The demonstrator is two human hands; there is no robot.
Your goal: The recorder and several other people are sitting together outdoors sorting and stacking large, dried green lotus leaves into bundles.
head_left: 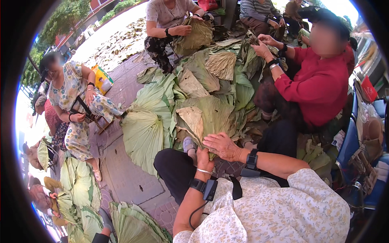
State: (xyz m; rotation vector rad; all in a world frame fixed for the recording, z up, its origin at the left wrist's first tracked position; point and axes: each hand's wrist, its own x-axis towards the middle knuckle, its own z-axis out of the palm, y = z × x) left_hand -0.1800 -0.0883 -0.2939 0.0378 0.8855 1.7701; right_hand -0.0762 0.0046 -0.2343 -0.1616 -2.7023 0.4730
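Lotus leaf [210,117], big, dried and folded, rests on our lap between both hands. Left hand [204,158] is closed round its stem end; right hand [222,146] lies flat and open on the blade. We judge it light, papery, brittle (cracks along the ribs), so grip near the stem. Leaf pile [194,77] crowds ahead; bare pavement [125,174] sits left.
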